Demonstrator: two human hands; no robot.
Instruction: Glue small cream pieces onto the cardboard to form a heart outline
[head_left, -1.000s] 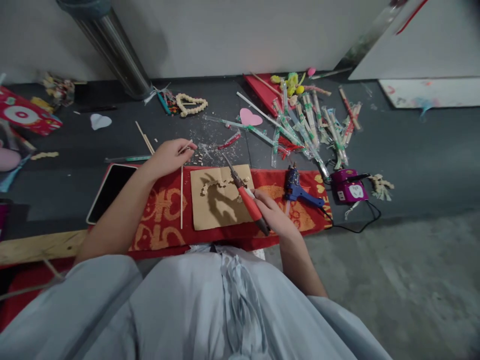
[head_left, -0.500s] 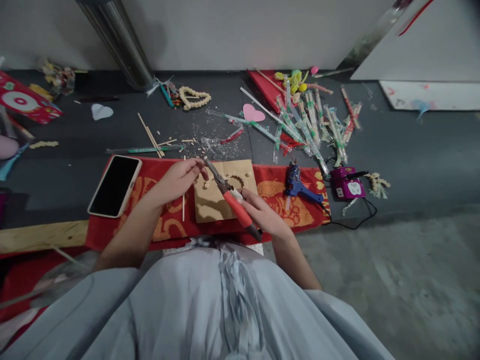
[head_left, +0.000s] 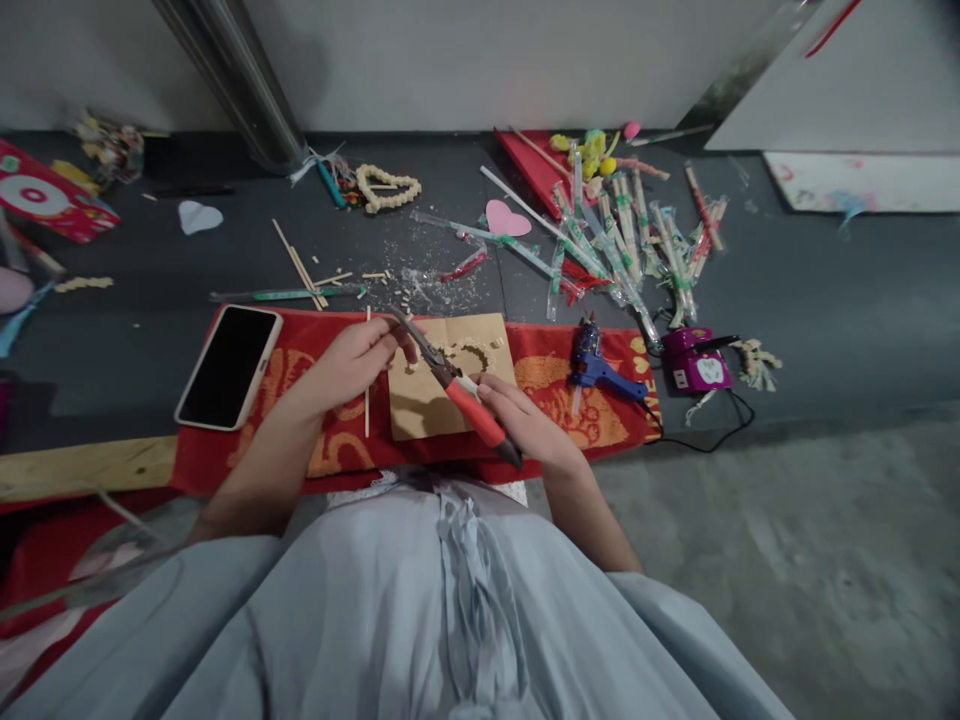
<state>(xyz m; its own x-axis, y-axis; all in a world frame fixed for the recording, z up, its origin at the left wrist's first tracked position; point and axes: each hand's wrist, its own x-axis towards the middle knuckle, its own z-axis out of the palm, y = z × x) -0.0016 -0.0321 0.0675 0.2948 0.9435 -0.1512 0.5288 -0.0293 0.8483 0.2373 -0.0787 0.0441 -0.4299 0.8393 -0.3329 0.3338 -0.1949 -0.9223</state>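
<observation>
My right hand is closed around pliers with red-orange handles and grey jaws, which point up and left. The jaw tips reach the fingertips of my left hand. Its fingers are bent together, and whatever they pinch is too small to make out. Below both hands lies a square of brown cardboard, bearing a curved outline of small pale wooden pieces. A thin wooden stick rests left of the cardboard, partly behind my left hand.
A red towel carries a phone at left and a blue glue gun at right. Beyond are cut sticks, a beaded-looking heart, a pink paper heart, wrapped chopsticks and a purple box.
The pliers' jaw tips have shifted slightly left, closer to my left fingertips. The pale bit seen at the tips before no longer shows there. My left hand stays nearly in place.
</observation>
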